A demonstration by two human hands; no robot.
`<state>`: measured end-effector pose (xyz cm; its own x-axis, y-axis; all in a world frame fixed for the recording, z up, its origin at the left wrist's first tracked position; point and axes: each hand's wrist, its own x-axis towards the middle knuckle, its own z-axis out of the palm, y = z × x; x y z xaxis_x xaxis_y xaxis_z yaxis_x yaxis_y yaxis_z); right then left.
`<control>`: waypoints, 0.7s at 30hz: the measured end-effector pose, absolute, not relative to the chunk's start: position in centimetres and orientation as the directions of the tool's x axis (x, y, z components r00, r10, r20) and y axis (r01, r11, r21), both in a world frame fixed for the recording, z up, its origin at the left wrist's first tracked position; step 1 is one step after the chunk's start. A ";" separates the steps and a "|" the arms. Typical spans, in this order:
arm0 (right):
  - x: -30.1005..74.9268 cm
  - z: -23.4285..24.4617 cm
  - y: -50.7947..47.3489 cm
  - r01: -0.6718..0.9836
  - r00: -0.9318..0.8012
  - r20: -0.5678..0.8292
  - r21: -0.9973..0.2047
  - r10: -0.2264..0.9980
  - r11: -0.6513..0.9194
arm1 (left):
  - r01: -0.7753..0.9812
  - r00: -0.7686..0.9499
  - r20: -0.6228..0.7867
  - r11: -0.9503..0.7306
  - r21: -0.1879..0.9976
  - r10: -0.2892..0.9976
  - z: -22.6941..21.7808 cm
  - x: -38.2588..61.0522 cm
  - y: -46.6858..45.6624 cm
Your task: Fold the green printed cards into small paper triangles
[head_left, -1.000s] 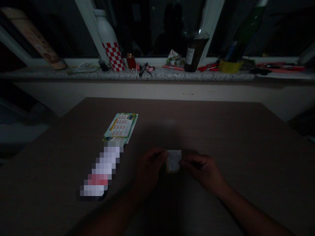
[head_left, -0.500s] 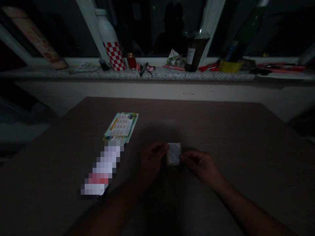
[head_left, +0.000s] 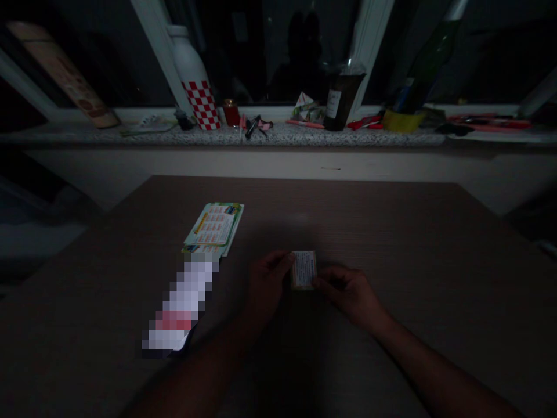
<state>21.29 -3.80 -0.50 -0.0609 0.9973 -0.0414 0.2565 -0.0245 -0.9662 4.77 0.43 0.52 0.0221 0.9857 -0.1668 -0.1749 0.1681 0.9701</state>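
A small folded printed paper (head_left: 303, 269) sits low over the brown table (head_left: 391, 232), pinched from both sides. My left hand (head_left: 266, 283) grips its left edge with thumb and fingers closed. My right hand (head_left: 347, 293) pinches its lower right edge. The room is dim, so fine detail of the paper is hard to read.
A printed calendar card stack (head_left: 214, 226) lies left of the hands, with a blurred-out flat object (head_left: 183, 305) below it. Along the stone windowsill (head_left: 130, 134) stand a red-and-white checked bottle (head_left: 194, 78), a dark bottle (head_left: 339, 96), a small red jar (head_left: 230, 111), clips and pens.
Both hands and the paper have shifted a little away from me on the table. The paper now looks flatter and closer to the tabletop than a second ago.
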 end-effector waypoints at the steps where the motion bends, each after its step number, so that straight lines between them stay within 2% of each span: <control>1: 21.3 -0.5 -3.8 0.267 -0.064 -0.038 -0.964 0.997 -0.020 | -0.170 0.015 -0.165 0.165 0.971 0.986 0.5 4.8 0.4; 6: 21.3 -0.4 -3.7 0.289 -0.063 -0.050 -0.957 0.997 -0.030 | -0.152 0.005 -0.161 0.160 0.975 0.987 0.7 4.8 0.3; 21: 21.6 -0.7 -3.5 0.242 -0.090 -0.080 -0.969 0.993 -0.056 | -0.242 0.002 -0.175 0.170 0.955 0.985 -0.7 4.6 0.8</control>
